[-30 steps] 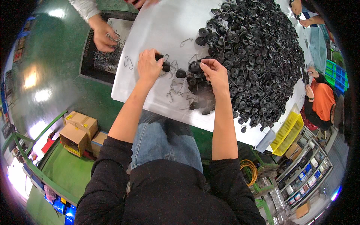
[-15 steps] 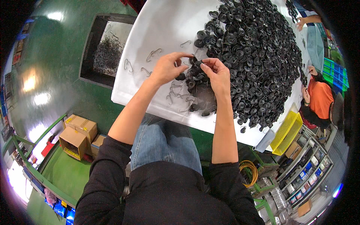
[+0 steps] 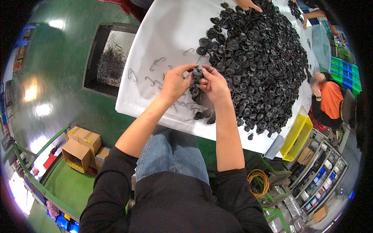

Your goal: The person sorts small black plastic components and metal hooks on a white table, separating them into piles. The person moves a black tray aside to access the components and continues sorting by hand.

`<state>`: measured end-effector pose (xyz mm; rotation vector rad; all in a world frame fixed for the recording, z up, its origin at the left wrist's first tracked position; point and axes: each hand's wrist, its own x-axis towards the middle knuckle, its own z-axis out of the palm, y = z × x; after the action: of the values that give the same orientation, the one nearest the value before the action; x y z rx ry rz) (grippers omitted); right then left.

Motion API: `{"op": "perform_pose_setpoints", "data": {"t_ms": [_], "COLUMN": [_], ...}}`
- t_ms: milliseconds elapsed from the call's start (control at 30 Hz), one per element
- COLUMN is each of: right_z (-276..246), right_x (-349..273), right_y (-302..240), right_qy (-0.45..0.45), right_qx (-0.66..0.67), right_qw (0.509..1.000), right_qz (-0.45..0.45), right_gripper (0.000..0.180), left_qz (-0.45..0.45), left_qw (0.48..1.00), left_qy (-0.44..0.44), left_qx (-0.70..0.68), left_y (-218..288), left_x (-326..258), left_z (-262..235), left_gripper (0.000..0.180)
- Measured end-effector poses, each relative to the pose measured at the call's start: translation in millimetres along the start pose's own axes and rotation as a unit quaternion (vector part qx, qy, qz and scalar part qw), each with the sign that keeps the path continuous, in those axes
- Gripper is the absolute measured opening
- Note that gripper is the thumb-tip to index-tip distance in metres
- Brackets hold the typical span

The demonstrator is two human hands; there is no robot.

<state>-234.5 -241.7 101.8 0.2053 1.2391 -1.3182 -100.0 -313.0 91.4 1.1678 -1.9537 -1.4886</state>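
My left hand (image 3: 177,83) pinches a small black round piece (image 3: 197,72) between thumb and finger. From the other side, the fingertips of my right hand (image 3: 214,84) close on the same piece. Just beyond my right hand spreads a big heap of similar black round pieces (image 3: 256,70), with thin wire hooks poking out among them. A few dark pieces (image 3: 199,115) lie under and in front of my hands. Bent wire hooks (image 3: 156,63) are scattered on the white tabletop (image 3: 145,95) around my left hand.
On the floor at left stands a black crate (image 3: 90,73) of wire hooks. A yellow basket (image 3: 297,138) sits by the table's right edge. Another person's hand (image 3: 248,4) reaches over the heap's far side; a person in orange (image 3: 332,101) sits at right. Cardboard boxes (image 3: 83,139) stand lower left.
My hands have drawn together and now meet at one black piece. Another person's hand has come in at the heap's far edge. The person at right has raised their hands off the table.
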Motion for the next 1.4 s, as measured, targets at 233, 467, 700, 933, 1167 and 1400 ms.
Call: {"op": "perform_pose_setpoints", "data": {"t_ms": [233, 467, 700, 933, 1167, 1400], "right_z": [2.6, 14.6, 21.3, 30.6, 25.8, 4.7], "right_x": [-1.8, 0.0, 5.7, -4.6, -4.2, 10.0], "right_y": [-7.1, -4.4, -6.0, -19.0, -27.8, -22.1], "right_qy": [0.039, 0.029, 0.054, -0.01, -0.025, -0.025], "right_qx": [-0.34, -0.083, -0.395, -0.618, -0.426, -0.105], "right_qw": [0.925, 0.994, 0.883, 0.687, 0.866, 0.993], "right_qz": [-0.166, -0.064, -0.247, -0.381, -0.26, -0.04], "right_gripper": [0.022, 0.018, 0.016, 0.019, 0.017, 0.022], "left_qz": [-0.194, -0.11, 0.011, 0.099, -0.028, -0.034], "left_qw": [0.935, 0.96, 0.982, 0.991, 0.996, 0.997], "left_qy": [-0.03, 0.108, -0.03, -0.024, -0.085, 0.009], "left_qx": [-0.294, -0.236, 0.184, 0.085, 0.013, -0.075], "left_y": [-4.2, 3.3, -22.4, -16.1, 2.9, 9.7], "left_x": [6.6, 9.6, 9.2, 14.0, 19.3, 12.5], "left_z": [-9.4, -2.1, -18.6, -26.3, -29.1, -18.6], "left_gripper": [0.021, 0.024, 0.038, 0.042, 0.018, 0.013]}}
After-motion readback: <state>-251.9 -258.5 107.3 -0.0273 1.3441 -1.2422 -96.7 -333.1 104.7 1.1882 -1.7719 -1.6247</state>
